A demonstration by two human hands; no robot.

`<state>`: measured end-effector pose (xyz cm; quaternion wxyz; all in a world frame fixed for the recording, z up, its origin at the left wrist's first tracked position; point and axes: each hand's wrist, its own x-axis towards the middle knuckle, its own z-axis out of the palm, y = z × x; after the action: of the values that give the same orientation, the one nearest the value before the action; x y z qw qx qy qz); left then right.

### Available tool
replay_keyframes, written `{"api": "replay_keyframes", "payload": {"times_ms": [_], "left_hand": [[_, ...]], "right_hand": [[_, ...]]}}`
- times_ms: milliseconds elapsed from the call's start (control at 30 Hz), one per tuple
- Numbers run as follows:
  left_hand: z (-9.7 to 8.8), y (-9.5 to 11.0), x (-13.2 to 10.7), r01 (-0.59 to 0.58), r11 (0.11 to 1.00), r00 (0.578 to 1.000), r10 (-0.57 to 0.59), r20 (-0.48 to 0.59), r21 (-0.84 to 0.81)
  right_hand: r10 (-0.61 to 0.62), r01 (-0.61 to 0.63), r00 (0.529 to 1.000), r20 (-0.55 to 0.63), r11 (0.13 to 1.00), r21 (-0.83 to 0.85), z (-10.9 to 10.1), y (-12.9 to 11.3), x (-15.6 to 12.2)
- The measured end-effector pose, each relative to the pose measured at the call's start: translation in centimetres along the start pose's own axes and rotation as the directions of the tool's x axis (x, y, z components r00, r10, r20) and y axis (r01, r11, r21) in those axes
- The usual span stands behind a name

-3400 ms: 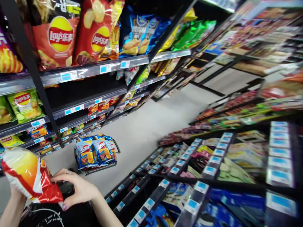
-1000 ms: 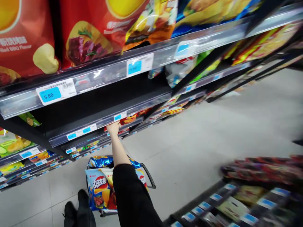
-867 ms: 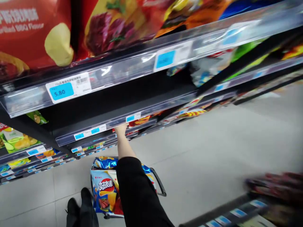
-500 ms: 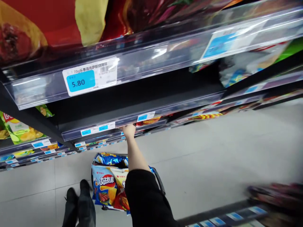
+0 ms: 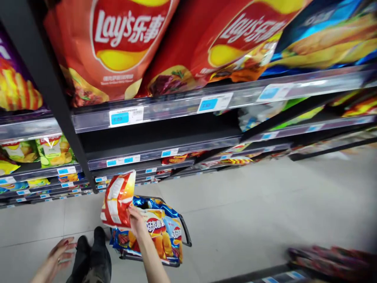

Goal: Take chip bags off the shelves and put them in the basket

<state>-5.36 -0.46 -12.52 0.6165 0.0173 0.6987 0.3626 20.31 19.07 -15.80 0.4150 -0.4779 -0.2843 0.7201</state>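
Right hand (image 5: 136, 221) closed on the edge of a red bag (image 5: 118, 202) above the basket (image 5: 186, 232), already filled with blue bags (image 5: 174, 232), the red one not yet among them; left hand (image 5: 61, 253) empty, fingers spread.

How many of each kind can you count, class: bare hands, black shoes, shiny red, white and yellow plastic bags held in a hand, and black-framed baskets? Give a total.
Bare left hand and bare right hand: 2
Black shoes: 2
Shiny red, white and yellow plastic bag, held: 1
Black-framed basket: 1
Total: 6
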Motion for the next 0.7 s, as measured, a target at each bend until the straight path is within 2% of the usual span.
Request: {"api": "replay_keyframes", "payload": {"times_ms": [67, 133, 200, 233, 333, 400, 567, 700], "left_hand": [[1.6, 1.9, -1.6, -0.060, 0.995, 0.991, 0.069, 0.114, -0.083], [2.9, 3.5, -3.5, -0.075, 0.971, 0.930, 0.150, 0.334, -0.227], [3.7, 4.6, -5.1, -0.050, 0.938, 0.874, 0.207, 0.439, -0.342], [4.0, 5.1, -5.7, -0.039, 0.929, 0.878, 0.208, 0.431, -0.367], [4.2, 6.4, -7.5, -0.079, 0.917, 0.946, 0.193, 0.262, -0.391], [3.9, 7.3, -8.6, -0.115, 0.902, 0.954, 0.217, 0.208, -0.416], [3.3, 9.5, -12.3, -0.228, 0.867, 0.938, 0.317, 0.138, -0.443], [3.5, 10.2, -14.7, -0.351, 0.865, 0.900, 0.417, 0.127, -0.359]], "right_hand": [[0.050, -0.054, 0.998, 0.047, 0.995, 0.086, 2.2, 0.4, -3.5], [0.102, -0.116, 0.989, 0.111, 0.985, 0.129, 4.7, 0.6, -6.4], [0.154, -0.181, 0.969, 0.191, 0.975, 0.131, 7.2, 0.4, -8.6], [0.179, -0.210, 0.957, 0.230, 0.970, 0.119, 8.3, 0.0, -9.6], [0.261, -0.287, 0.906, 0.334, 0.957, 0.032, 10.6, -1.8, -11.9], [0.277, -0.296, 0.883, 0.379, 0.955, -0.008, 11.5, -3.5, -12.9], [0.238, -0.239, 0.868, 0.436, 0.969, -0.053, 12.0, -7.3, -14.8], [0.278, -0.226, 0.852, 0.444, 0.960, -0.168, 12.8, -8.3, -16.6]]}}
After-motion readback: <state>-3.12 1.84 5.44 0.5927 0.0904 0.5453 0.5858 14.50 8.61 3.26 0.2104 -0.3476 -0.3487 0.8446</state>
